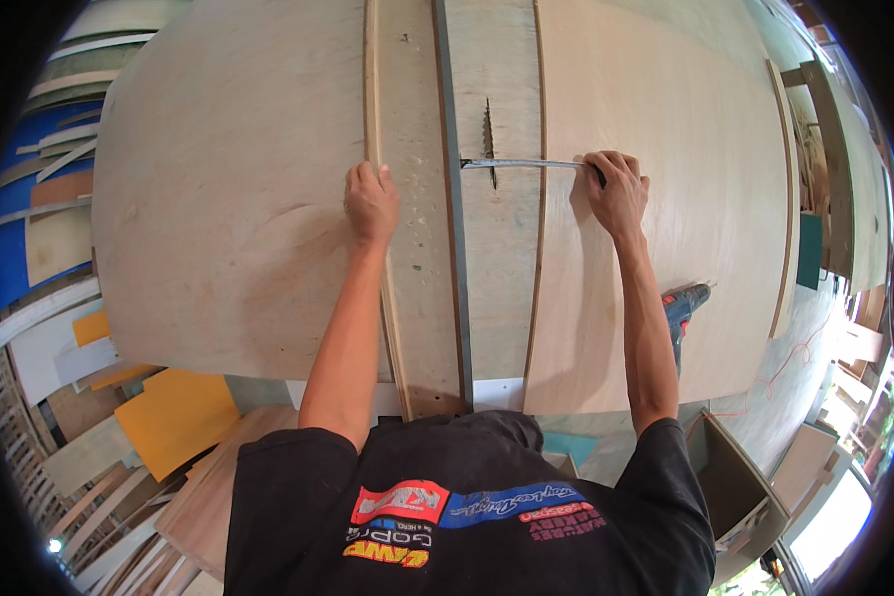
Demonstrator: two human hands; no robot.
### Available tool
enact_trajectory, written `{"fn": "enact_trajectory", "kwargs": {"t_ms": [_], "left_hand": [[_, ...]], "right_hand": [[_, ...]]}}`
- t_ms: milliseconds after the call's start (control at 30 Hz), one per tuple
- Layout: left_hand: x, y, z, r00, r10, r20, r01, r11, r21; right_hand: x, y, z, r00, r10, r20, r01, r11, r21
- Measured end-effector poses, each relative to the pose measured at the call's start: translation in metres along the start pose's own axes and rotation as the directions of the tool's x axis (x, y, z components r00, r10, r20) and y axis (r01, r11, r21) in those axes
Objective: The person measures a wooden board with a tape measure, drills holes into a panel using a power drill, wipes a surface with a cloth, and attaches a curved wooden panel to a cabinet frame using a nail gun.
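My left hand (371, 202) lies flat on a long wooden strip (404, 288) that runs away from me across the plywood table (228, 199). A grey metal fence rail (454, 258) sits just right of that strip. My right hand (616, 189) pinches the end of a metal tape measure blade (521, 163) stretched left to the rail. The blade crosses right over a toothed circular saw blade (488, 139) that sticks up through a slot in the table.
A blue power drill (682, 306) lies on the table by my right forearm. Off-cut boards in blue, yellow and bare wood (89, 338) are piled on the floor at left. Wooden panels and an open box (740, 477) stand at right.
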State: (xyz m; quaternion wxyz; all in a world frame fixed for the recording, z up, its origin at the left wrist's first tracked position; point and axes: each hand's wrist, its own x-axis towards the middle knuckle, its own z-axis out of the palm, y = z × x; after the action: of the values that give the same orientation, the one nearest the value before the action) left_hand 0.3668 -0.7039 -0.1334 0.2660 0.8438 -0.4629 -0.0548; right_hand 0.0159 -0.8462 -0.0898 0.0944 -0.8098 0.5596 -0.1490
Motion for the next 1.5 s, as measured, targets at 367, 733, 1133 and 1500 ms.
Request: {"fn": "enact_trajectory", "kwargs": {"t_ms": [367,733,1133,1500], "left_hand": [[0.002,0.012,-0.018,0.989,-0.066,0.133,0.05,0.991,0.122],[0.001,0.028,-0.012,1.0,-0.003,0.018,0.003,0.999,0.045],[-0.004,0.009,-0.023,0.999,-0.05,0.014,0.049,0.998,0.043],[-0.001,0.01,0.001,0.998,-0.065,0.017,0.06,0.974,0.217]], "right_hand": [[-0.012,-0.073,-0.067,0.925,0.3,0.233,-0.307,0.227,0.924],[-0.009,-0.413,0.076,0.67,-0.51,0.54,-0.263,0.517,0.815],[-0.053,-0.407,0.084,0.549,-0.831,0.092,0.198,0.236,0.951],[-0.206,0.079,-0.09,0.873,0.486,-0.037,-0.487,0.873,-0.021]]}}
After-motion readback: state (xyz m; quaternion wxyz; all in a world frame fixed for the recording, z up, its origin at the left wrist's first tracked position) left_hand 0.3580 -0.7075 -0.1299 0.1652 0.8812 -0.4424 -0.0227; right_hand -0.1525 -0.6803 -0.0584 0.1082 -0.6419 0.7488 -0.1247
